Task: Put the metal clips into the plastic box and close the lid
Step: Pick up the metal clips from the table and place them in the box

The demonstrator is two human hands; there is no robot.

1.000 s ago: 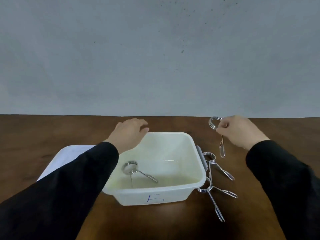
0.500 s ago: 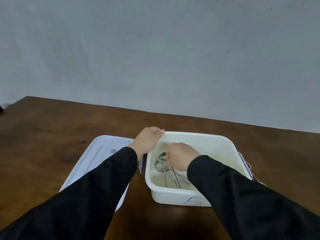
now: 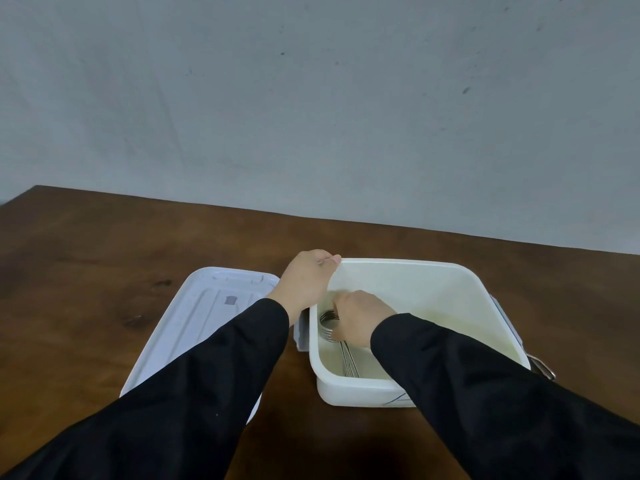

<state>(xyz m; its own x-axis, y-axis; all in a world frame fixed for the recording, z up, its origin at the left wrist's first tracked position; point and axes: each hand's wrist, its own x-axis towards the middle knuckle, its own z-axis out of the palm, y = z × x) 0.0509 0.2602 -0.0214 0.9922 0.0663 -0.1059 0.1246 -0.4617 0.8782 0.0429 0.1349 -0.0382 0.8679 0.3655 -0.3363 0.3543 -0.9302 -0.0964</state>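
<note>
An open white plastic box [image 3: 408, 268] stands on the brown table. My left hand [image 3: 306, 280] grips the box's far left corner rim. My right hand [image 3: 360, 318] is down inside the box at its left side, fingers closed on the coil of a metal clip [image 3: 327, 325], whose long legs lie on the box floor. Another clip appears to lie under it; the two overlap and I cannot separate them. Just outside the box's right wall, part of one more metal clip [image 3: 542, 367] shows. The white lid [image 3: 204, 320] lies flat on the table to the left of the box.
The brown wooden table [image 3: 104, 265] runs back to a plain grey wall [image 3: 311, 98]. A grey latch [image 3: 300, 332] hangs on the box's left side, between box and lid. My black sleeves cover the near part of the table.
My right hand carried a clip from the right of the box into it and now rests low at the box's left side. The camera has turned left. My left hand stays on the rim.
</note>
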